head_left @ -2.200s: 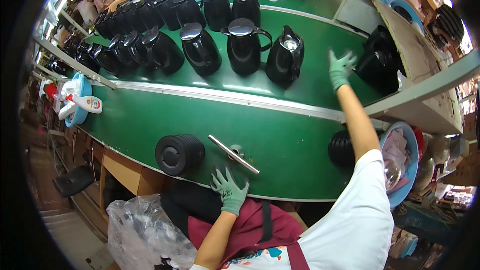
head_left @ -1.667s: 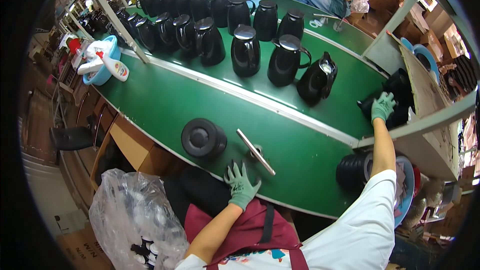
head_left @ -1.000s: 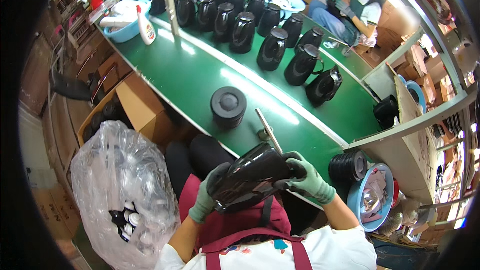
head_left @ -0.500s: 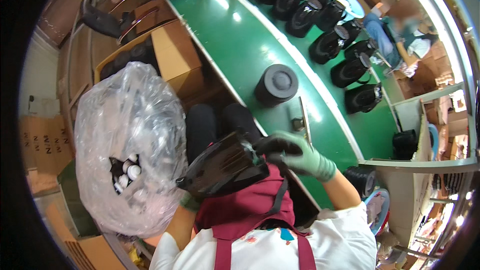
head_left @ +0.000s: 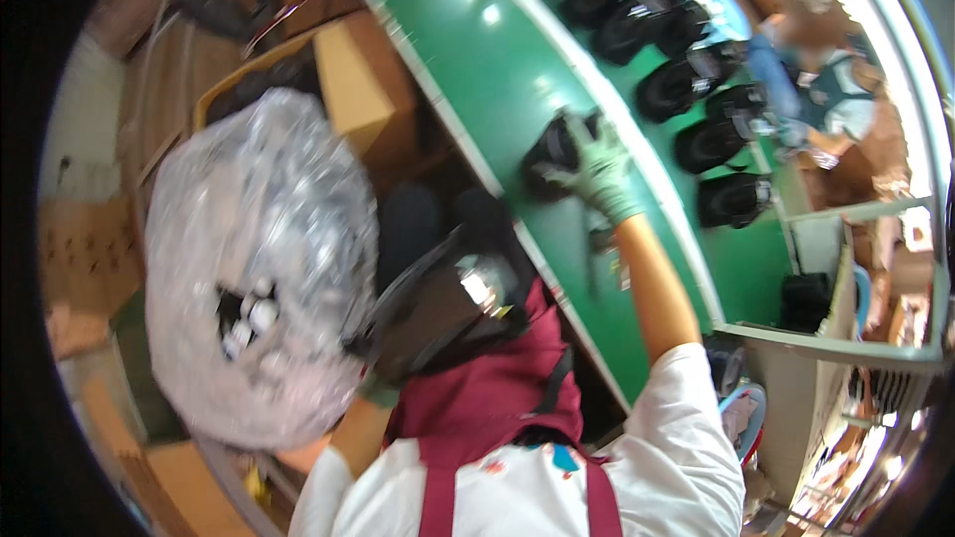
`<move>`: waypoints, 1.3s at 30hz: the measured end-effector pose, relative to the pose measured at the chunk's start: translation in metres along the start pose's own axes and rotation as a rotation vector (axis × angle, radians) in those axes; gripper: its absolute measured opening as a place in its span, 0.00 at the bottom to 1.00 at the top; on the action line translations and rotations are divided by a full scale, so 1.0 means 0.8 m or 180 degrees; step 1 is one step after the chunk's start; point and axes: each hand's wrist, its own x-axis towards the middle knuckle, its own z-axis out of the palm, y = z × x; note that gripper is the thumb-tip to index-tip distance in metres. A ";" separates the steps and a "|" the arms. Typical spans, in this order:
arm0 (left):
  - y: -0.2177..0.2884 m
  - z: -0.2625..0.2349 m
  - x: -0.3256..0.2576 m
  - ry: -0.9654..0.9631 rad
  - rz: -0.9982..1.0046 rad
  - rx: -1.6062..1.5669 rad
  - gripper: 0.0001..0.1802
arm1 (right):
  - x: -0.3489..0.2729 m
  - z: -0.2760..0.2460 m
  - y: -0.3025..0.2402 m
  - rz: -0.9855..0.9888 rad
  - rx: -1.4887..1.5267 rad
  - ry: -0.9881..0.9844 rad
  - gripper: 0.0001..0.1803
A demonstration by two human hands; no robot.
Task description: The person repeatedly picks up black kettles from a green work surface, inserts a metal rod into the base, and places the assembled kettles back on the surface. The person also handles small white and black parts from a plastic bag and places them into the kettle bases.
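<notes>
My left hand [head_left: 380, 390], in a green glove, holds a black kettle body [head_left: 448, 303] against my red apron, and the kettle hides most of the hand. My right hand [head_left: 600, 167], also gloved in green, is stretched out over the green table [head_left: 497, 60]. Its fingers lie around a round black part [head_left: 550, 151] that sits near the table's near edge. The picture is blurred by motion, so the exact grip is hard to read. A thin metal rod [head_left: 594, 261] lies on the table beside my right forearm.
A big clear plastic bag [head_left: 259, 249] of small parts stands at my left. A cardboard box [head_left: 350, 70] sits under the table edge. Several black kettles [head_left: 686, 80] line the table's far side, where another person [head_left: 831, 99] sits. A grey shelf [head_left: 846, 348] juts out at right.
My right hand has left the kettle body and reached forward onto the round black part on the table. The left hand keeps the kettle in my lap. The view has swung further left.
</notes>
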 end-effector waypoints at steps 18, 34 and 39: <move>0.021 -0.012 -0.044 -0.0031 -0.0165 -0.0310 0.33 | -0.219 -0.066 -0.133 -0.0333 0.4703 -0.0565 0.57; 0.035 -0.017 -0.059 0.0022 -0.0235 0.0048 0.35 | -0.232 -0.055 -0.120 -0.0627 0.5021 -0.0673 0.51; 0.039 -0.019 -0.059 0.0034 -0.0210 0.0182 0.35 | -0.241 -0.057 -0.123 -0.0338 0.5495 -0.0827 0.51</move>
